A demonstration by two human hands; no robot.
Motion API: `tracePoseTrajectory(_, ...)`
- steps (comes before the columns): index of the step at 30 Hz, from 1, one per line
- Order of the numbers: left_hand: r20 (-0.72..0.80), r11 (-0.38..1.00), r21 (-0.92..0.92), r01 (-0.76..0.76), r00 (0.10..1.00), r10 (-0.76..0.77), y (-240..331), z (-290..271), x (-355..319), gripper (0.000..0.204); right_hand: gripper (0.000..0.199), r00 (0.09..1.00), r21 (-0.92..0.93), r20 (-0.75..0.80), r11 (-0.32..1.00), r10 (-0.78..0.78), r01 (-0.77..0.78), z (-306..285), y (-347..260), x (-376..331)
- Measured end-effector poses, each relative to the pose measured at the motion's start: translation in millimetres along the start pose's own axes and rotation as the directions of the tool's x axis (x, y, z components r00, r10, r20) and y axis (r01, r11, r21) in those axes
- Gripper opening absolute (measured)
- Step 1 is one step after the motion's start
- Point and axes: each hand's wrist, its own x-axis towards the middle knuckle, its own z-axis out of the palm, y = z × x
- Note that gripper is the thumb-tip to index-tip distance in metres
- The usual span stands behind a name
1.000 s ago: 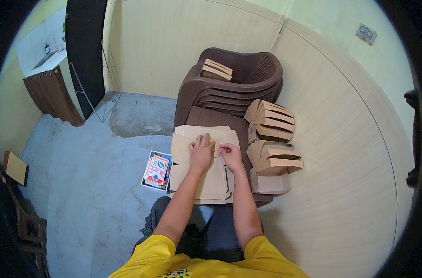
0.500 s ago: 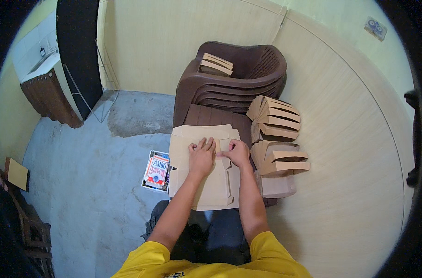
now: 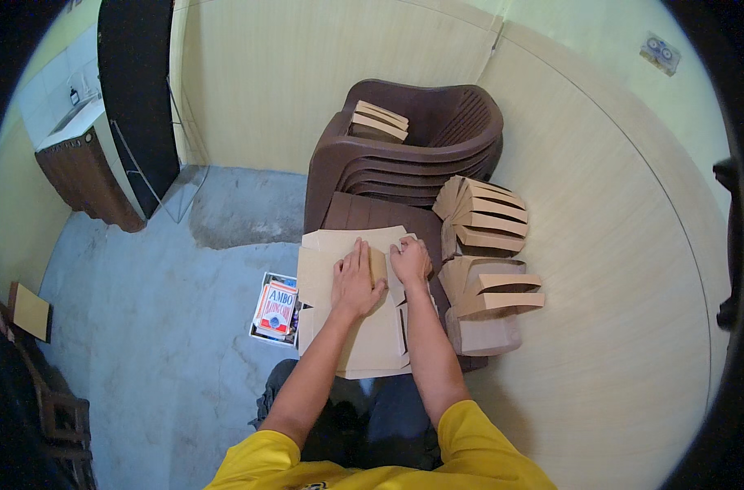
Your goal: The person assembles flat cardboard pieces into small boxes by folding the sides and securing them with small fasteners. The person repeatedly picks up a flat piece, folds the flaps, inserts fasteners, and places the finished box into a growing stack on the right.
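Observation:
In front of me a flat brown cardboard sheet (image 3: 364, 347), cut with slots and flaps, lies across my lap and a brown seat. My left hand (image 3: 357, 282) rests on its upper middle, fingers stretched out and thumb spread aside. Beside those fingers is a slightly darker tan strip or fold (image 3: 377, 268), partly covered by the hand. At the sheet's upper right edge, my right hand (image 3: 411, 261) has its fingers curled over the flap there, pinching it. Its fingertips are partly hidden.
Stacked brown plastic chairs (image 3: 404, 155) stand ahead, with folded cardboard pieces (image 3: 380, 121) on top. To the right are fanned cardboard pieces (image 3: 486, 216) and more folded ones (image 3: 502, 294). A white box (image 3: 257, 331) holding a card pack (image 3: 277, 309) sits left of the sheet.
My right hand has moved away from me, up the sheet's right edge to its upper corner. The left hand's fingers have come closer together and its thumb now points right.

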Motion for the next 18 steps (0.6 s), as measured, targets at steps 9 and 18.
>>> tracePoseTrajectory(9, 0.302, 0.987, 0.017, 0.159, 0.940, -0.157, 20, -19, 21, 0.033, 0.024, 0.989, 0.300, 0.147, 0.952, 0.025, -0.069, -16, -8, 35)
tracePoseTrajectory(18, 0.172, 0.985, 0.087, 0.145, 0.972, -0.159, 32, -15, 17, 0.080, 0.026, 0.957, 0.201, 0.270, 0.978, -0.111, 0.057, -14, -24, 43)
